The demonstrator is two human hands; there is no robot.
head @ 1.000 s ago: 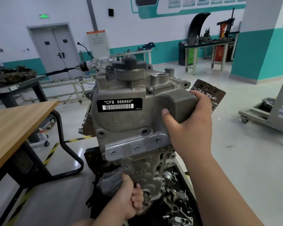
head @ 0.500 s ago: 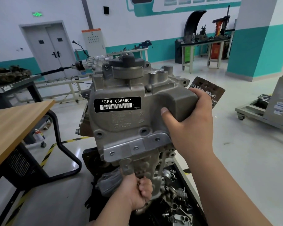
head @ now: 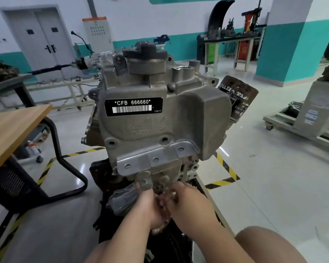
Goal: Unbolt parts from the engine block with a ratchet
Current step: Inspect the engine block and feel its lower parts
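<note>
Fig. 1. My workplace, an auto workshop: engine (head: 160, 126) before me, tool-laden bench (head: 234, 40), hazard tape (head: 227, 168) on the floor.

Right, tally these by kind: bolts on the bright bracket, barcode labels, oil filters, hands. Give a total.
Bolts on the bright bracket: 3
Barcode label: 1
Oil filter: 1
Hands: 2, left hand and right hand
Total: 7

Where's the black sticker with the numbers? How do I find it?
Find the big grey metal engine block standing in the middle of the view. On its flat front, above the shiny silver bracket, is a black rectangular sticker. Only it carries white "CFB 666660" over a white barcode.
</note>
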